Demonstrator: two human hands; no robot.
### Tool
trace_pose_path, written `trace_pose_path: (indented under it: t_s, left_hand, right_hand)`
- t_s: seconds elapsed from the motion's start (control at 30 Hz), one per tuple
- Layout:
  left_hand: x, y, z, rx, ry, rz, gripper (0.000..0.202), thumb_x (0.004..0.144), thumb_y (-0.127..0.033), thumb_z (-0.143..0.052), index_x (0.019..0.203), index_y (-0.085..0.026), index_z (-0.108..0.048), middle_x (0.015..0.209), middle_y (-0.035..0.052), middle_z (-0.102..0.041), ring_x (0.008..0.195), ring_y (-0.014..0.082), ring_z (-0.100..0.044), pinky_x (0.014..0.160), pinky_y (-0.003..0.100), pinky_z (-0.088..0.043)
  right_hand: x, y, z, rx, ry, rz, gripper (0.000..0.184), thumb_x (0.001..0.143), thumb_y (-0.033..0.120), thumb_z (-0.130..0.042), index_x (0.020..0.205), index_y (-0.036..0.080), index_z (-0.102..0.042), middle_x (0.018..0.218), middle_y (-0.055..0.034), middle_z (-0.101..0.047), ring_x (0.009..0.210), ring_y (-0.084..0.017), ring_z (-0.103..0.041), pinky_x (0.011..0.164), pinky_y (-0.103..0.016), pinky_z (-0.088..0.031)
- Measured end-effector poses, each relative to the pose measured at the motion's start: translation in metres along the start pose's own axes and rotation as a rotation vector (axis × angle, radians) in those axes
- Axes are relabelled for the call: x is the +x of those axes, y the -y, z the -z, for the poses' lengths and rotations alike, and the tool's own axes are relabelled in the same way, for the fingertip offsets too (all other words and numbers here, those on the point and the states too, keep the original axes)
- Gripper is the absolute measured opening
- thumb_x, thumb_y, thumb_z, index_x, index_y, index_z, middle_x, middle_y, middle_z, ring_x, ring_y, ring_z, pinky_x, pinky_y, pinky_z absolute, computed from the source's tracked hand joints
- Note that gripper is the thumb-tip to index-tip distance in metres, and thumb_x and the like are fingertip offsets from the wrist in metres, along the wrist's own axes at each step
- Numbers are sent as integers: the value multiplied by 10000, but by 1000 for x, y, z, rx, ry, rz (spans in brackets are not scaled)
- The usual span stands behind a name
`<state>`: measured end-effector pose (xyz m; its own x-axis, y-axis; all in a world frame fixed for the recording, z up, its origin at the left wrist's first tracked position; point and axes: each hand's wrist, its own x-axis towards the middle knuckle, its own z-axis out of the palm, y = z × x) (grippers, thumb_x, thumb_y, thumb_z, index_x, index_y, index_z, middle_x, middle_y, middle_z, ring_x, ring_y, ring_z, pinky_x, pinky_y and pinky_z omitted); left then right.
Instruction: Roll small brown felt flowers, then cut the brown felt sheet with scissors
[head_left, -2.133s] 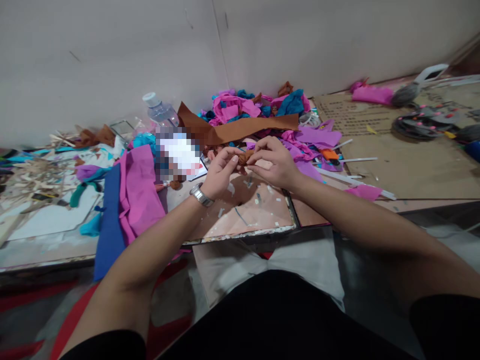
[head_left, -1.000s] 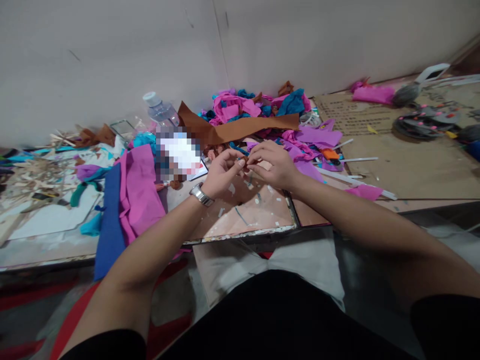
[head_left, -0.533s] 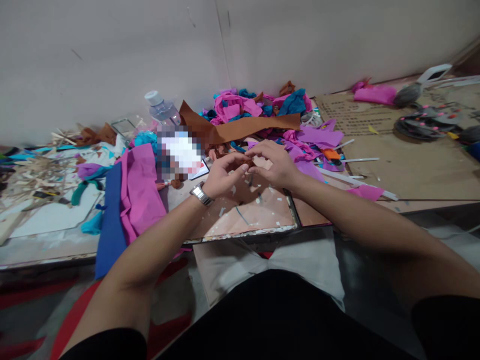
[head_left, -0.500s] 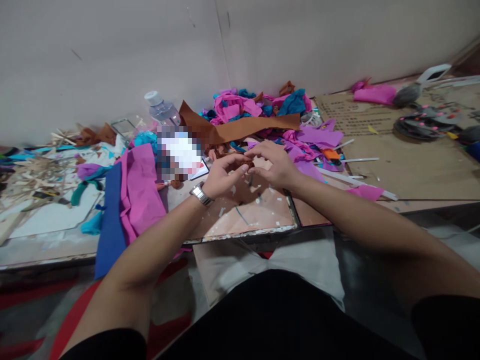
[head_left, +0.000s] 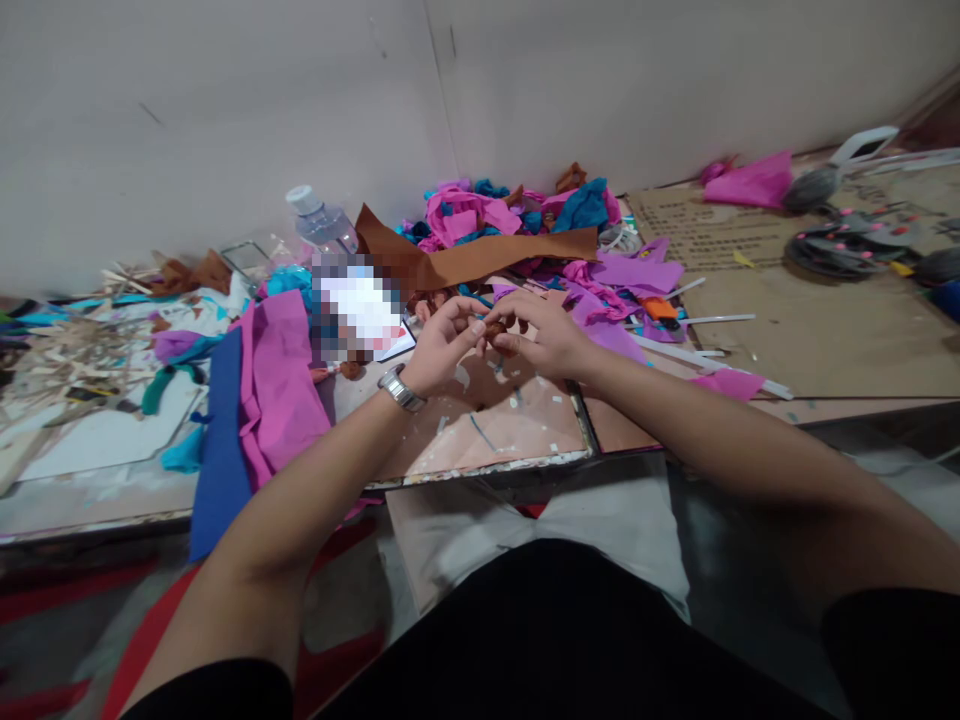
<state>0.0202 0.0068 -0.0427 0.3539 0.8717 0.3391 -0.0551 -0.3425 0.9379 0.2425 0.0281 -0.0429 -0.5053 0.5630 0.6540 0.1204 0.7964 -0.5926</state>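
At left edge, saw a loose pile of pale thin wooden sticks (head_left: 82, 345), then a green curved-handled tool (head_left: 155, 388) just right of it. Next, found a long dark-blue paper-like strip (head_left: 221, 430) draped over the near edge of the paint-specked table (head_left: 517, 430), beside a folded pink paper-like sheet (head_left: 281, 370). Far side, had a clear plastic bottle with a white cap (head_left: 324, 222); nearer, a flat phone with a lit, partly blurred screen (head_left: 375, 310). At centre, found left hand (head_left: 442, 345), silver metal watch (head_left: 400, 387) on its wrist, fingers closed on a small crumpled brown paper-like piece (head_left: 495, 328), over the table between both hands. Beyond, noted a long flat brown strip (head_left: 495, 262) before a heap of pink and blue scraps (head_left: 480, 212). Saw right hand (head_left: 551, 335) pinched on the same piece from its right; couldn't tell exact fingertip contact. Further right, saw purple scraps (head_left: 637, 268), an orange-bodied cutter (head_left: 660, 308), thin white sticks (head_left: 675, 350) and a printed brown cardboard sheet (head_left: 810, 350) under a dark coiled bundle (head_left: 832, 258).
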Motion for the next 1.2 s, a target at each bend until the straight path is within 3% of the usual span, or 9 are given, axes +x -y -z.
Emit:
trace_pose_path:
  t_s: [0.1,0.23,0.4,0.53,0.67,0.87,1.03,1.1,1.2]
  left_hand:
    - [0,-1,0,60,-1,-19,508,895,-571,-845,1195,-218,-636,880,-1,-616,754,125,-627,735,267,-560]
    - [-1,-2,-3,118,6,20,592,809,-596,-906,1147,-218,-599,1067,32,-616,904,143,-635,787,265,-569]
    - [-4,-4,-8,233,81,91,542,850,-648,-844,915,-181,-575,904,16,-624,799,135,-603,739,264,-519]
    - [-6,-2,-12,242,108,67,511,913,-637,-783,1074,-166,-669,1046,85,-726,912,190,-681,833,325,-555]
    - [-6,2,-11,265,103,45,511,945,-624,-748,1166,-164,-714,1144,121,-767,993,234,-717,903,377,-572]
    - [-3,-5,-8,366,136,-22,500,981,-635,-685,800,-171,-728,881,78,-742,846,205,-661,858,370,-534]
    - [-2,-10,-6,349,126,-74,495,987,-602,-690,723,-183,-668,847,59,-723,827,193,-648,840,359,-525]
    - [-3,-10,-5,364,127,-55,463,988,-593,-690,778,-181,-681,869,61,-728,835,194,-653,834,352,-533]
    - [-6,-9,-5,397,116,2,418,940,-580,-749,1052,-178,-735,1050,92,-770,936,225,-696,857,358,-555]
  right_hand:
    - [0,1,-1,56,-39,-125,370,988,545,-746,1118,199,-750,1111,-93,-774,975,-232,-682,818,-355,-519]
    - [0,1,-3,178,-69,-262,365,961,529,-760,1086,187,-738,1055,-77,-787,865,-194,-687,742,-318,-532]
    - [1,2,-7,245,-149,-289,447,929,583,-787,1141,193,-742,1085,-80,-798,897,-200,-715,790,-338,-584]
    - [1,3,-6,262,-121,-273,511,938,605,-773,1270,216,-762,1262,-106,-794,1019,-227,-742,853,-367,-610]
    - [1,5,-5,265,-85,-271,498,937,631,-767,1203,212,-803,1253,-108,-805,1062,-250,-746,875,-381,-608]
    - [1,4,-5,282,-71,-316,513,938,636,-753,1197,193,-782,1091,-88,-800,923,-220,-727,761,-338,-583]
    - [1,2,-1,188,-34,-281,449,949,597,-747,1162,204,-786,1110,-90,-785,931,-217,-694,755,-333,-555]
    - [1,2,1,140,-27,-262,433,950,593,-748,1136,205,-796,1105,-93,-779,950,-223,-682,762,-335,-540]
    - [1,4,2,130,-38,-269,437,942,590,-763,1144,203,-796,1093,-92,-778,953,-226,-673,782,-346,-530]
